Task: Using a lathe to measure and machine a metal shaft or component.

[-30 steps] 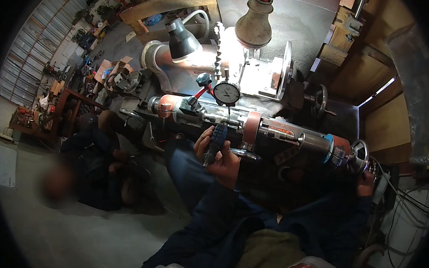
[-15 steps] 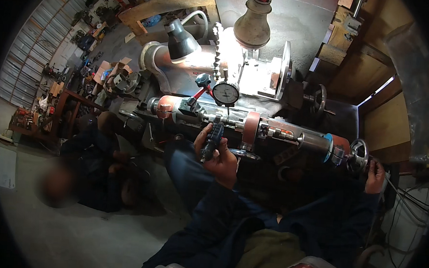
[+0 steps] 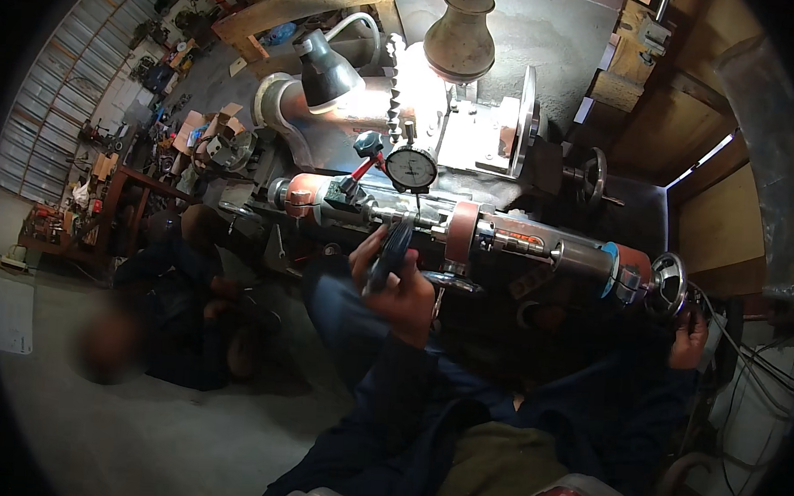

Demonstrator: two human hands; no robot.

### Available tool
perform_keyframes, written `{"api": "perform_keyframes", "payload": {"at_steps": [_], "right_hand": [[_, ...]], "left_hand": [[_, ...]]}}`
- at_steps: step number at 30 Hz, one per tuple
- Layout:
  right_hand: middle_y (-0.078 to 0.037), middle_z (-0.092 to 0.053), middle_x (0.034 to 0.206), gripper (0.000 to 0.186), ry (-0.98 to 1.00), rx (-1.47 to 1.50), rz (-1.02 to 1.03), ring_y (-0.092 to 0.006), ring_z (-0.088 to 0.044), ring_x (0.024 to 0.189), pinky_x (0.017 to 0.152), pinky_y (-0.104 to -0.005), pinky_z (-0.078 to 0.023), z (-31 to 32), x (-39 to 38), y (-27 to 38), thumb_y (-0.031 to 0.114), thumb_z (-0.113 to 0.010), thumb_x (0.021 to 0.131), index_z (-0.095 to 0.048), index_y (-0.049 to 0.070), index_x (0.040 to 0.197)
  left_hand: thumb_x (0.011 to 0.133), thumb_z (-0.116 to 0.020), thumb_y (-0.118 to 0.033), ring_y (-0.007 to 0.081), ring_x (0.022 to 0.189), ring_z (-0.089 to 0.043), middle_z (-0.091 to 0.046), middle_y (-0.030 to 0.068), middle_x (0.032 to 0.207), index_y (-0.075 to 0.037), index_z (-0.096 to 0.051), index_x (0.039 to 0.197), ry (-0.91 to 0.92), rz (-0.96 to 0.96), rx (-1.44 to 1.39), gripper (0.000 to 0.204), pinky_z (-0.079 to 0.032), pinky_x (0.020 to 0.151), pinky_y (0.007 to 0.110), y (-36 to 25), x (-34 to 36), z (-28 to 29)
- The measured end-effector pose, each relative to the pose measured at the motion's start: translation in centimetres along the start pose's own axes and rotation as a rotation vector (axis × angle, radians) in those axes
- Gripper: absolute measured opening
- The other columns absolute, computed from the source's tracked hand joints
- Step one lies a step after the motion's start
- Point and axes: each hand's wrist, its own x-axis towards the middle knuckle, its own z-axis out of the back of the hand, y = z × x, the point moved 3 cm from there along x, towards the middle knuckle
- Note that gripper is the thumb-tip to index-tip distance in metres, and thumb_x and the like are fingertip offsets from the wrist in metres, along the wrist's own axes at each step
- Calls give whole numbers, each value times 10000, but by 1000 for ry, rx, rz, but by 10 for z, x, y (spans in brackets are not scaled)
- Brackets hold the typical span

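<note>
My left hand point(image 3: 394, 297) grips a blue-black hand tool point(image 3: 388, 252), its upper end at a slim metal shaft point(image 3: 427, 221) held along a horizontal machine bed; whether they touch I cannot tell. Just above are a dial indicator point(image 3: 410, 169) and its stand with red arm point(image 3: 366, 161). Red-collared supports point(image 3: 461, 233) carry the shaft assembly. At the assembly's right end my right hand point(image 3: 688, 340) has its fingers curled at the rim of a steel handwheel point(image 3: 670, 276).
A black lamp point(image 3: 325, 69) lights the machine. A co-worker point(image 3: 179, 299) crouches at the lower left, near a cluttered rack point(image 3: 130, 198). Cables point(image 3: 750, 365) hang at the right. Wooden panels point(image 3: 713, 220) stand behind the handwheel.
My left hand and the tool have shifted slightly up and left, and the tool is more blurred. My right hand moved up along the handwheel, then slightly down. The view has shifted a little.
</note>
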Motion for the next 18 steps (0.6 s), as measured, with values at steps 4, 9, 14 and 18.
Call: {"api": "perform_keyframes", "payload": {"at_steps": [4, 9, 14, 18], "right_hand": [[-61, -618, 985, 177, -101, -140, -91, -123, -544, 870, 790, -264, -430, 6, 1, -4, 114, -511, 954, -613, 0, 1042], [-60, -620, 985, 185, -18, -12, 10, -129, -542, 886, 800, -266, -425, 3, 0, -1, 122, -524, 950, -612, 3, 1061], [-57, -617, 1000, 201, -65, -121, -106, -124, -539, 893, 809, -275, -429, 6, 1, -1, 133, -525, 952, -599, 4, 1087], [-50, -620, 997, 214, 62, -5, 40, -137, -555, 894, 833, -285, -433, 4, 4, 6, 119, -516, 950, -583, 3, 1116]], "left_hand": [[834, -694, -93, 280, 1006, -561, -561, 156, 1072, -23, -461, 1139, 41, -199, 160, 390, -474, 882, 380, -13, 5, 3], [839, -698, -130, 265, 970, -548, -563, 145, 1058, -18, -465, 1109, -112, -204, 14, 374, -472, 847, 370, -13, 3, 1], [859, -681, -146, 287, 1001, -553, -524, 170, 1084, -18, -423, 1117, 211, 66, 199, 387, -478, 878, 377, -1, 2, -4], [881, -646, -122, 262, 1040, -542, -502, 159, 1138, -25, -414, 1163, -54, -149, -1, 378, -510, 855, 356, -7, -5, 7]]}}
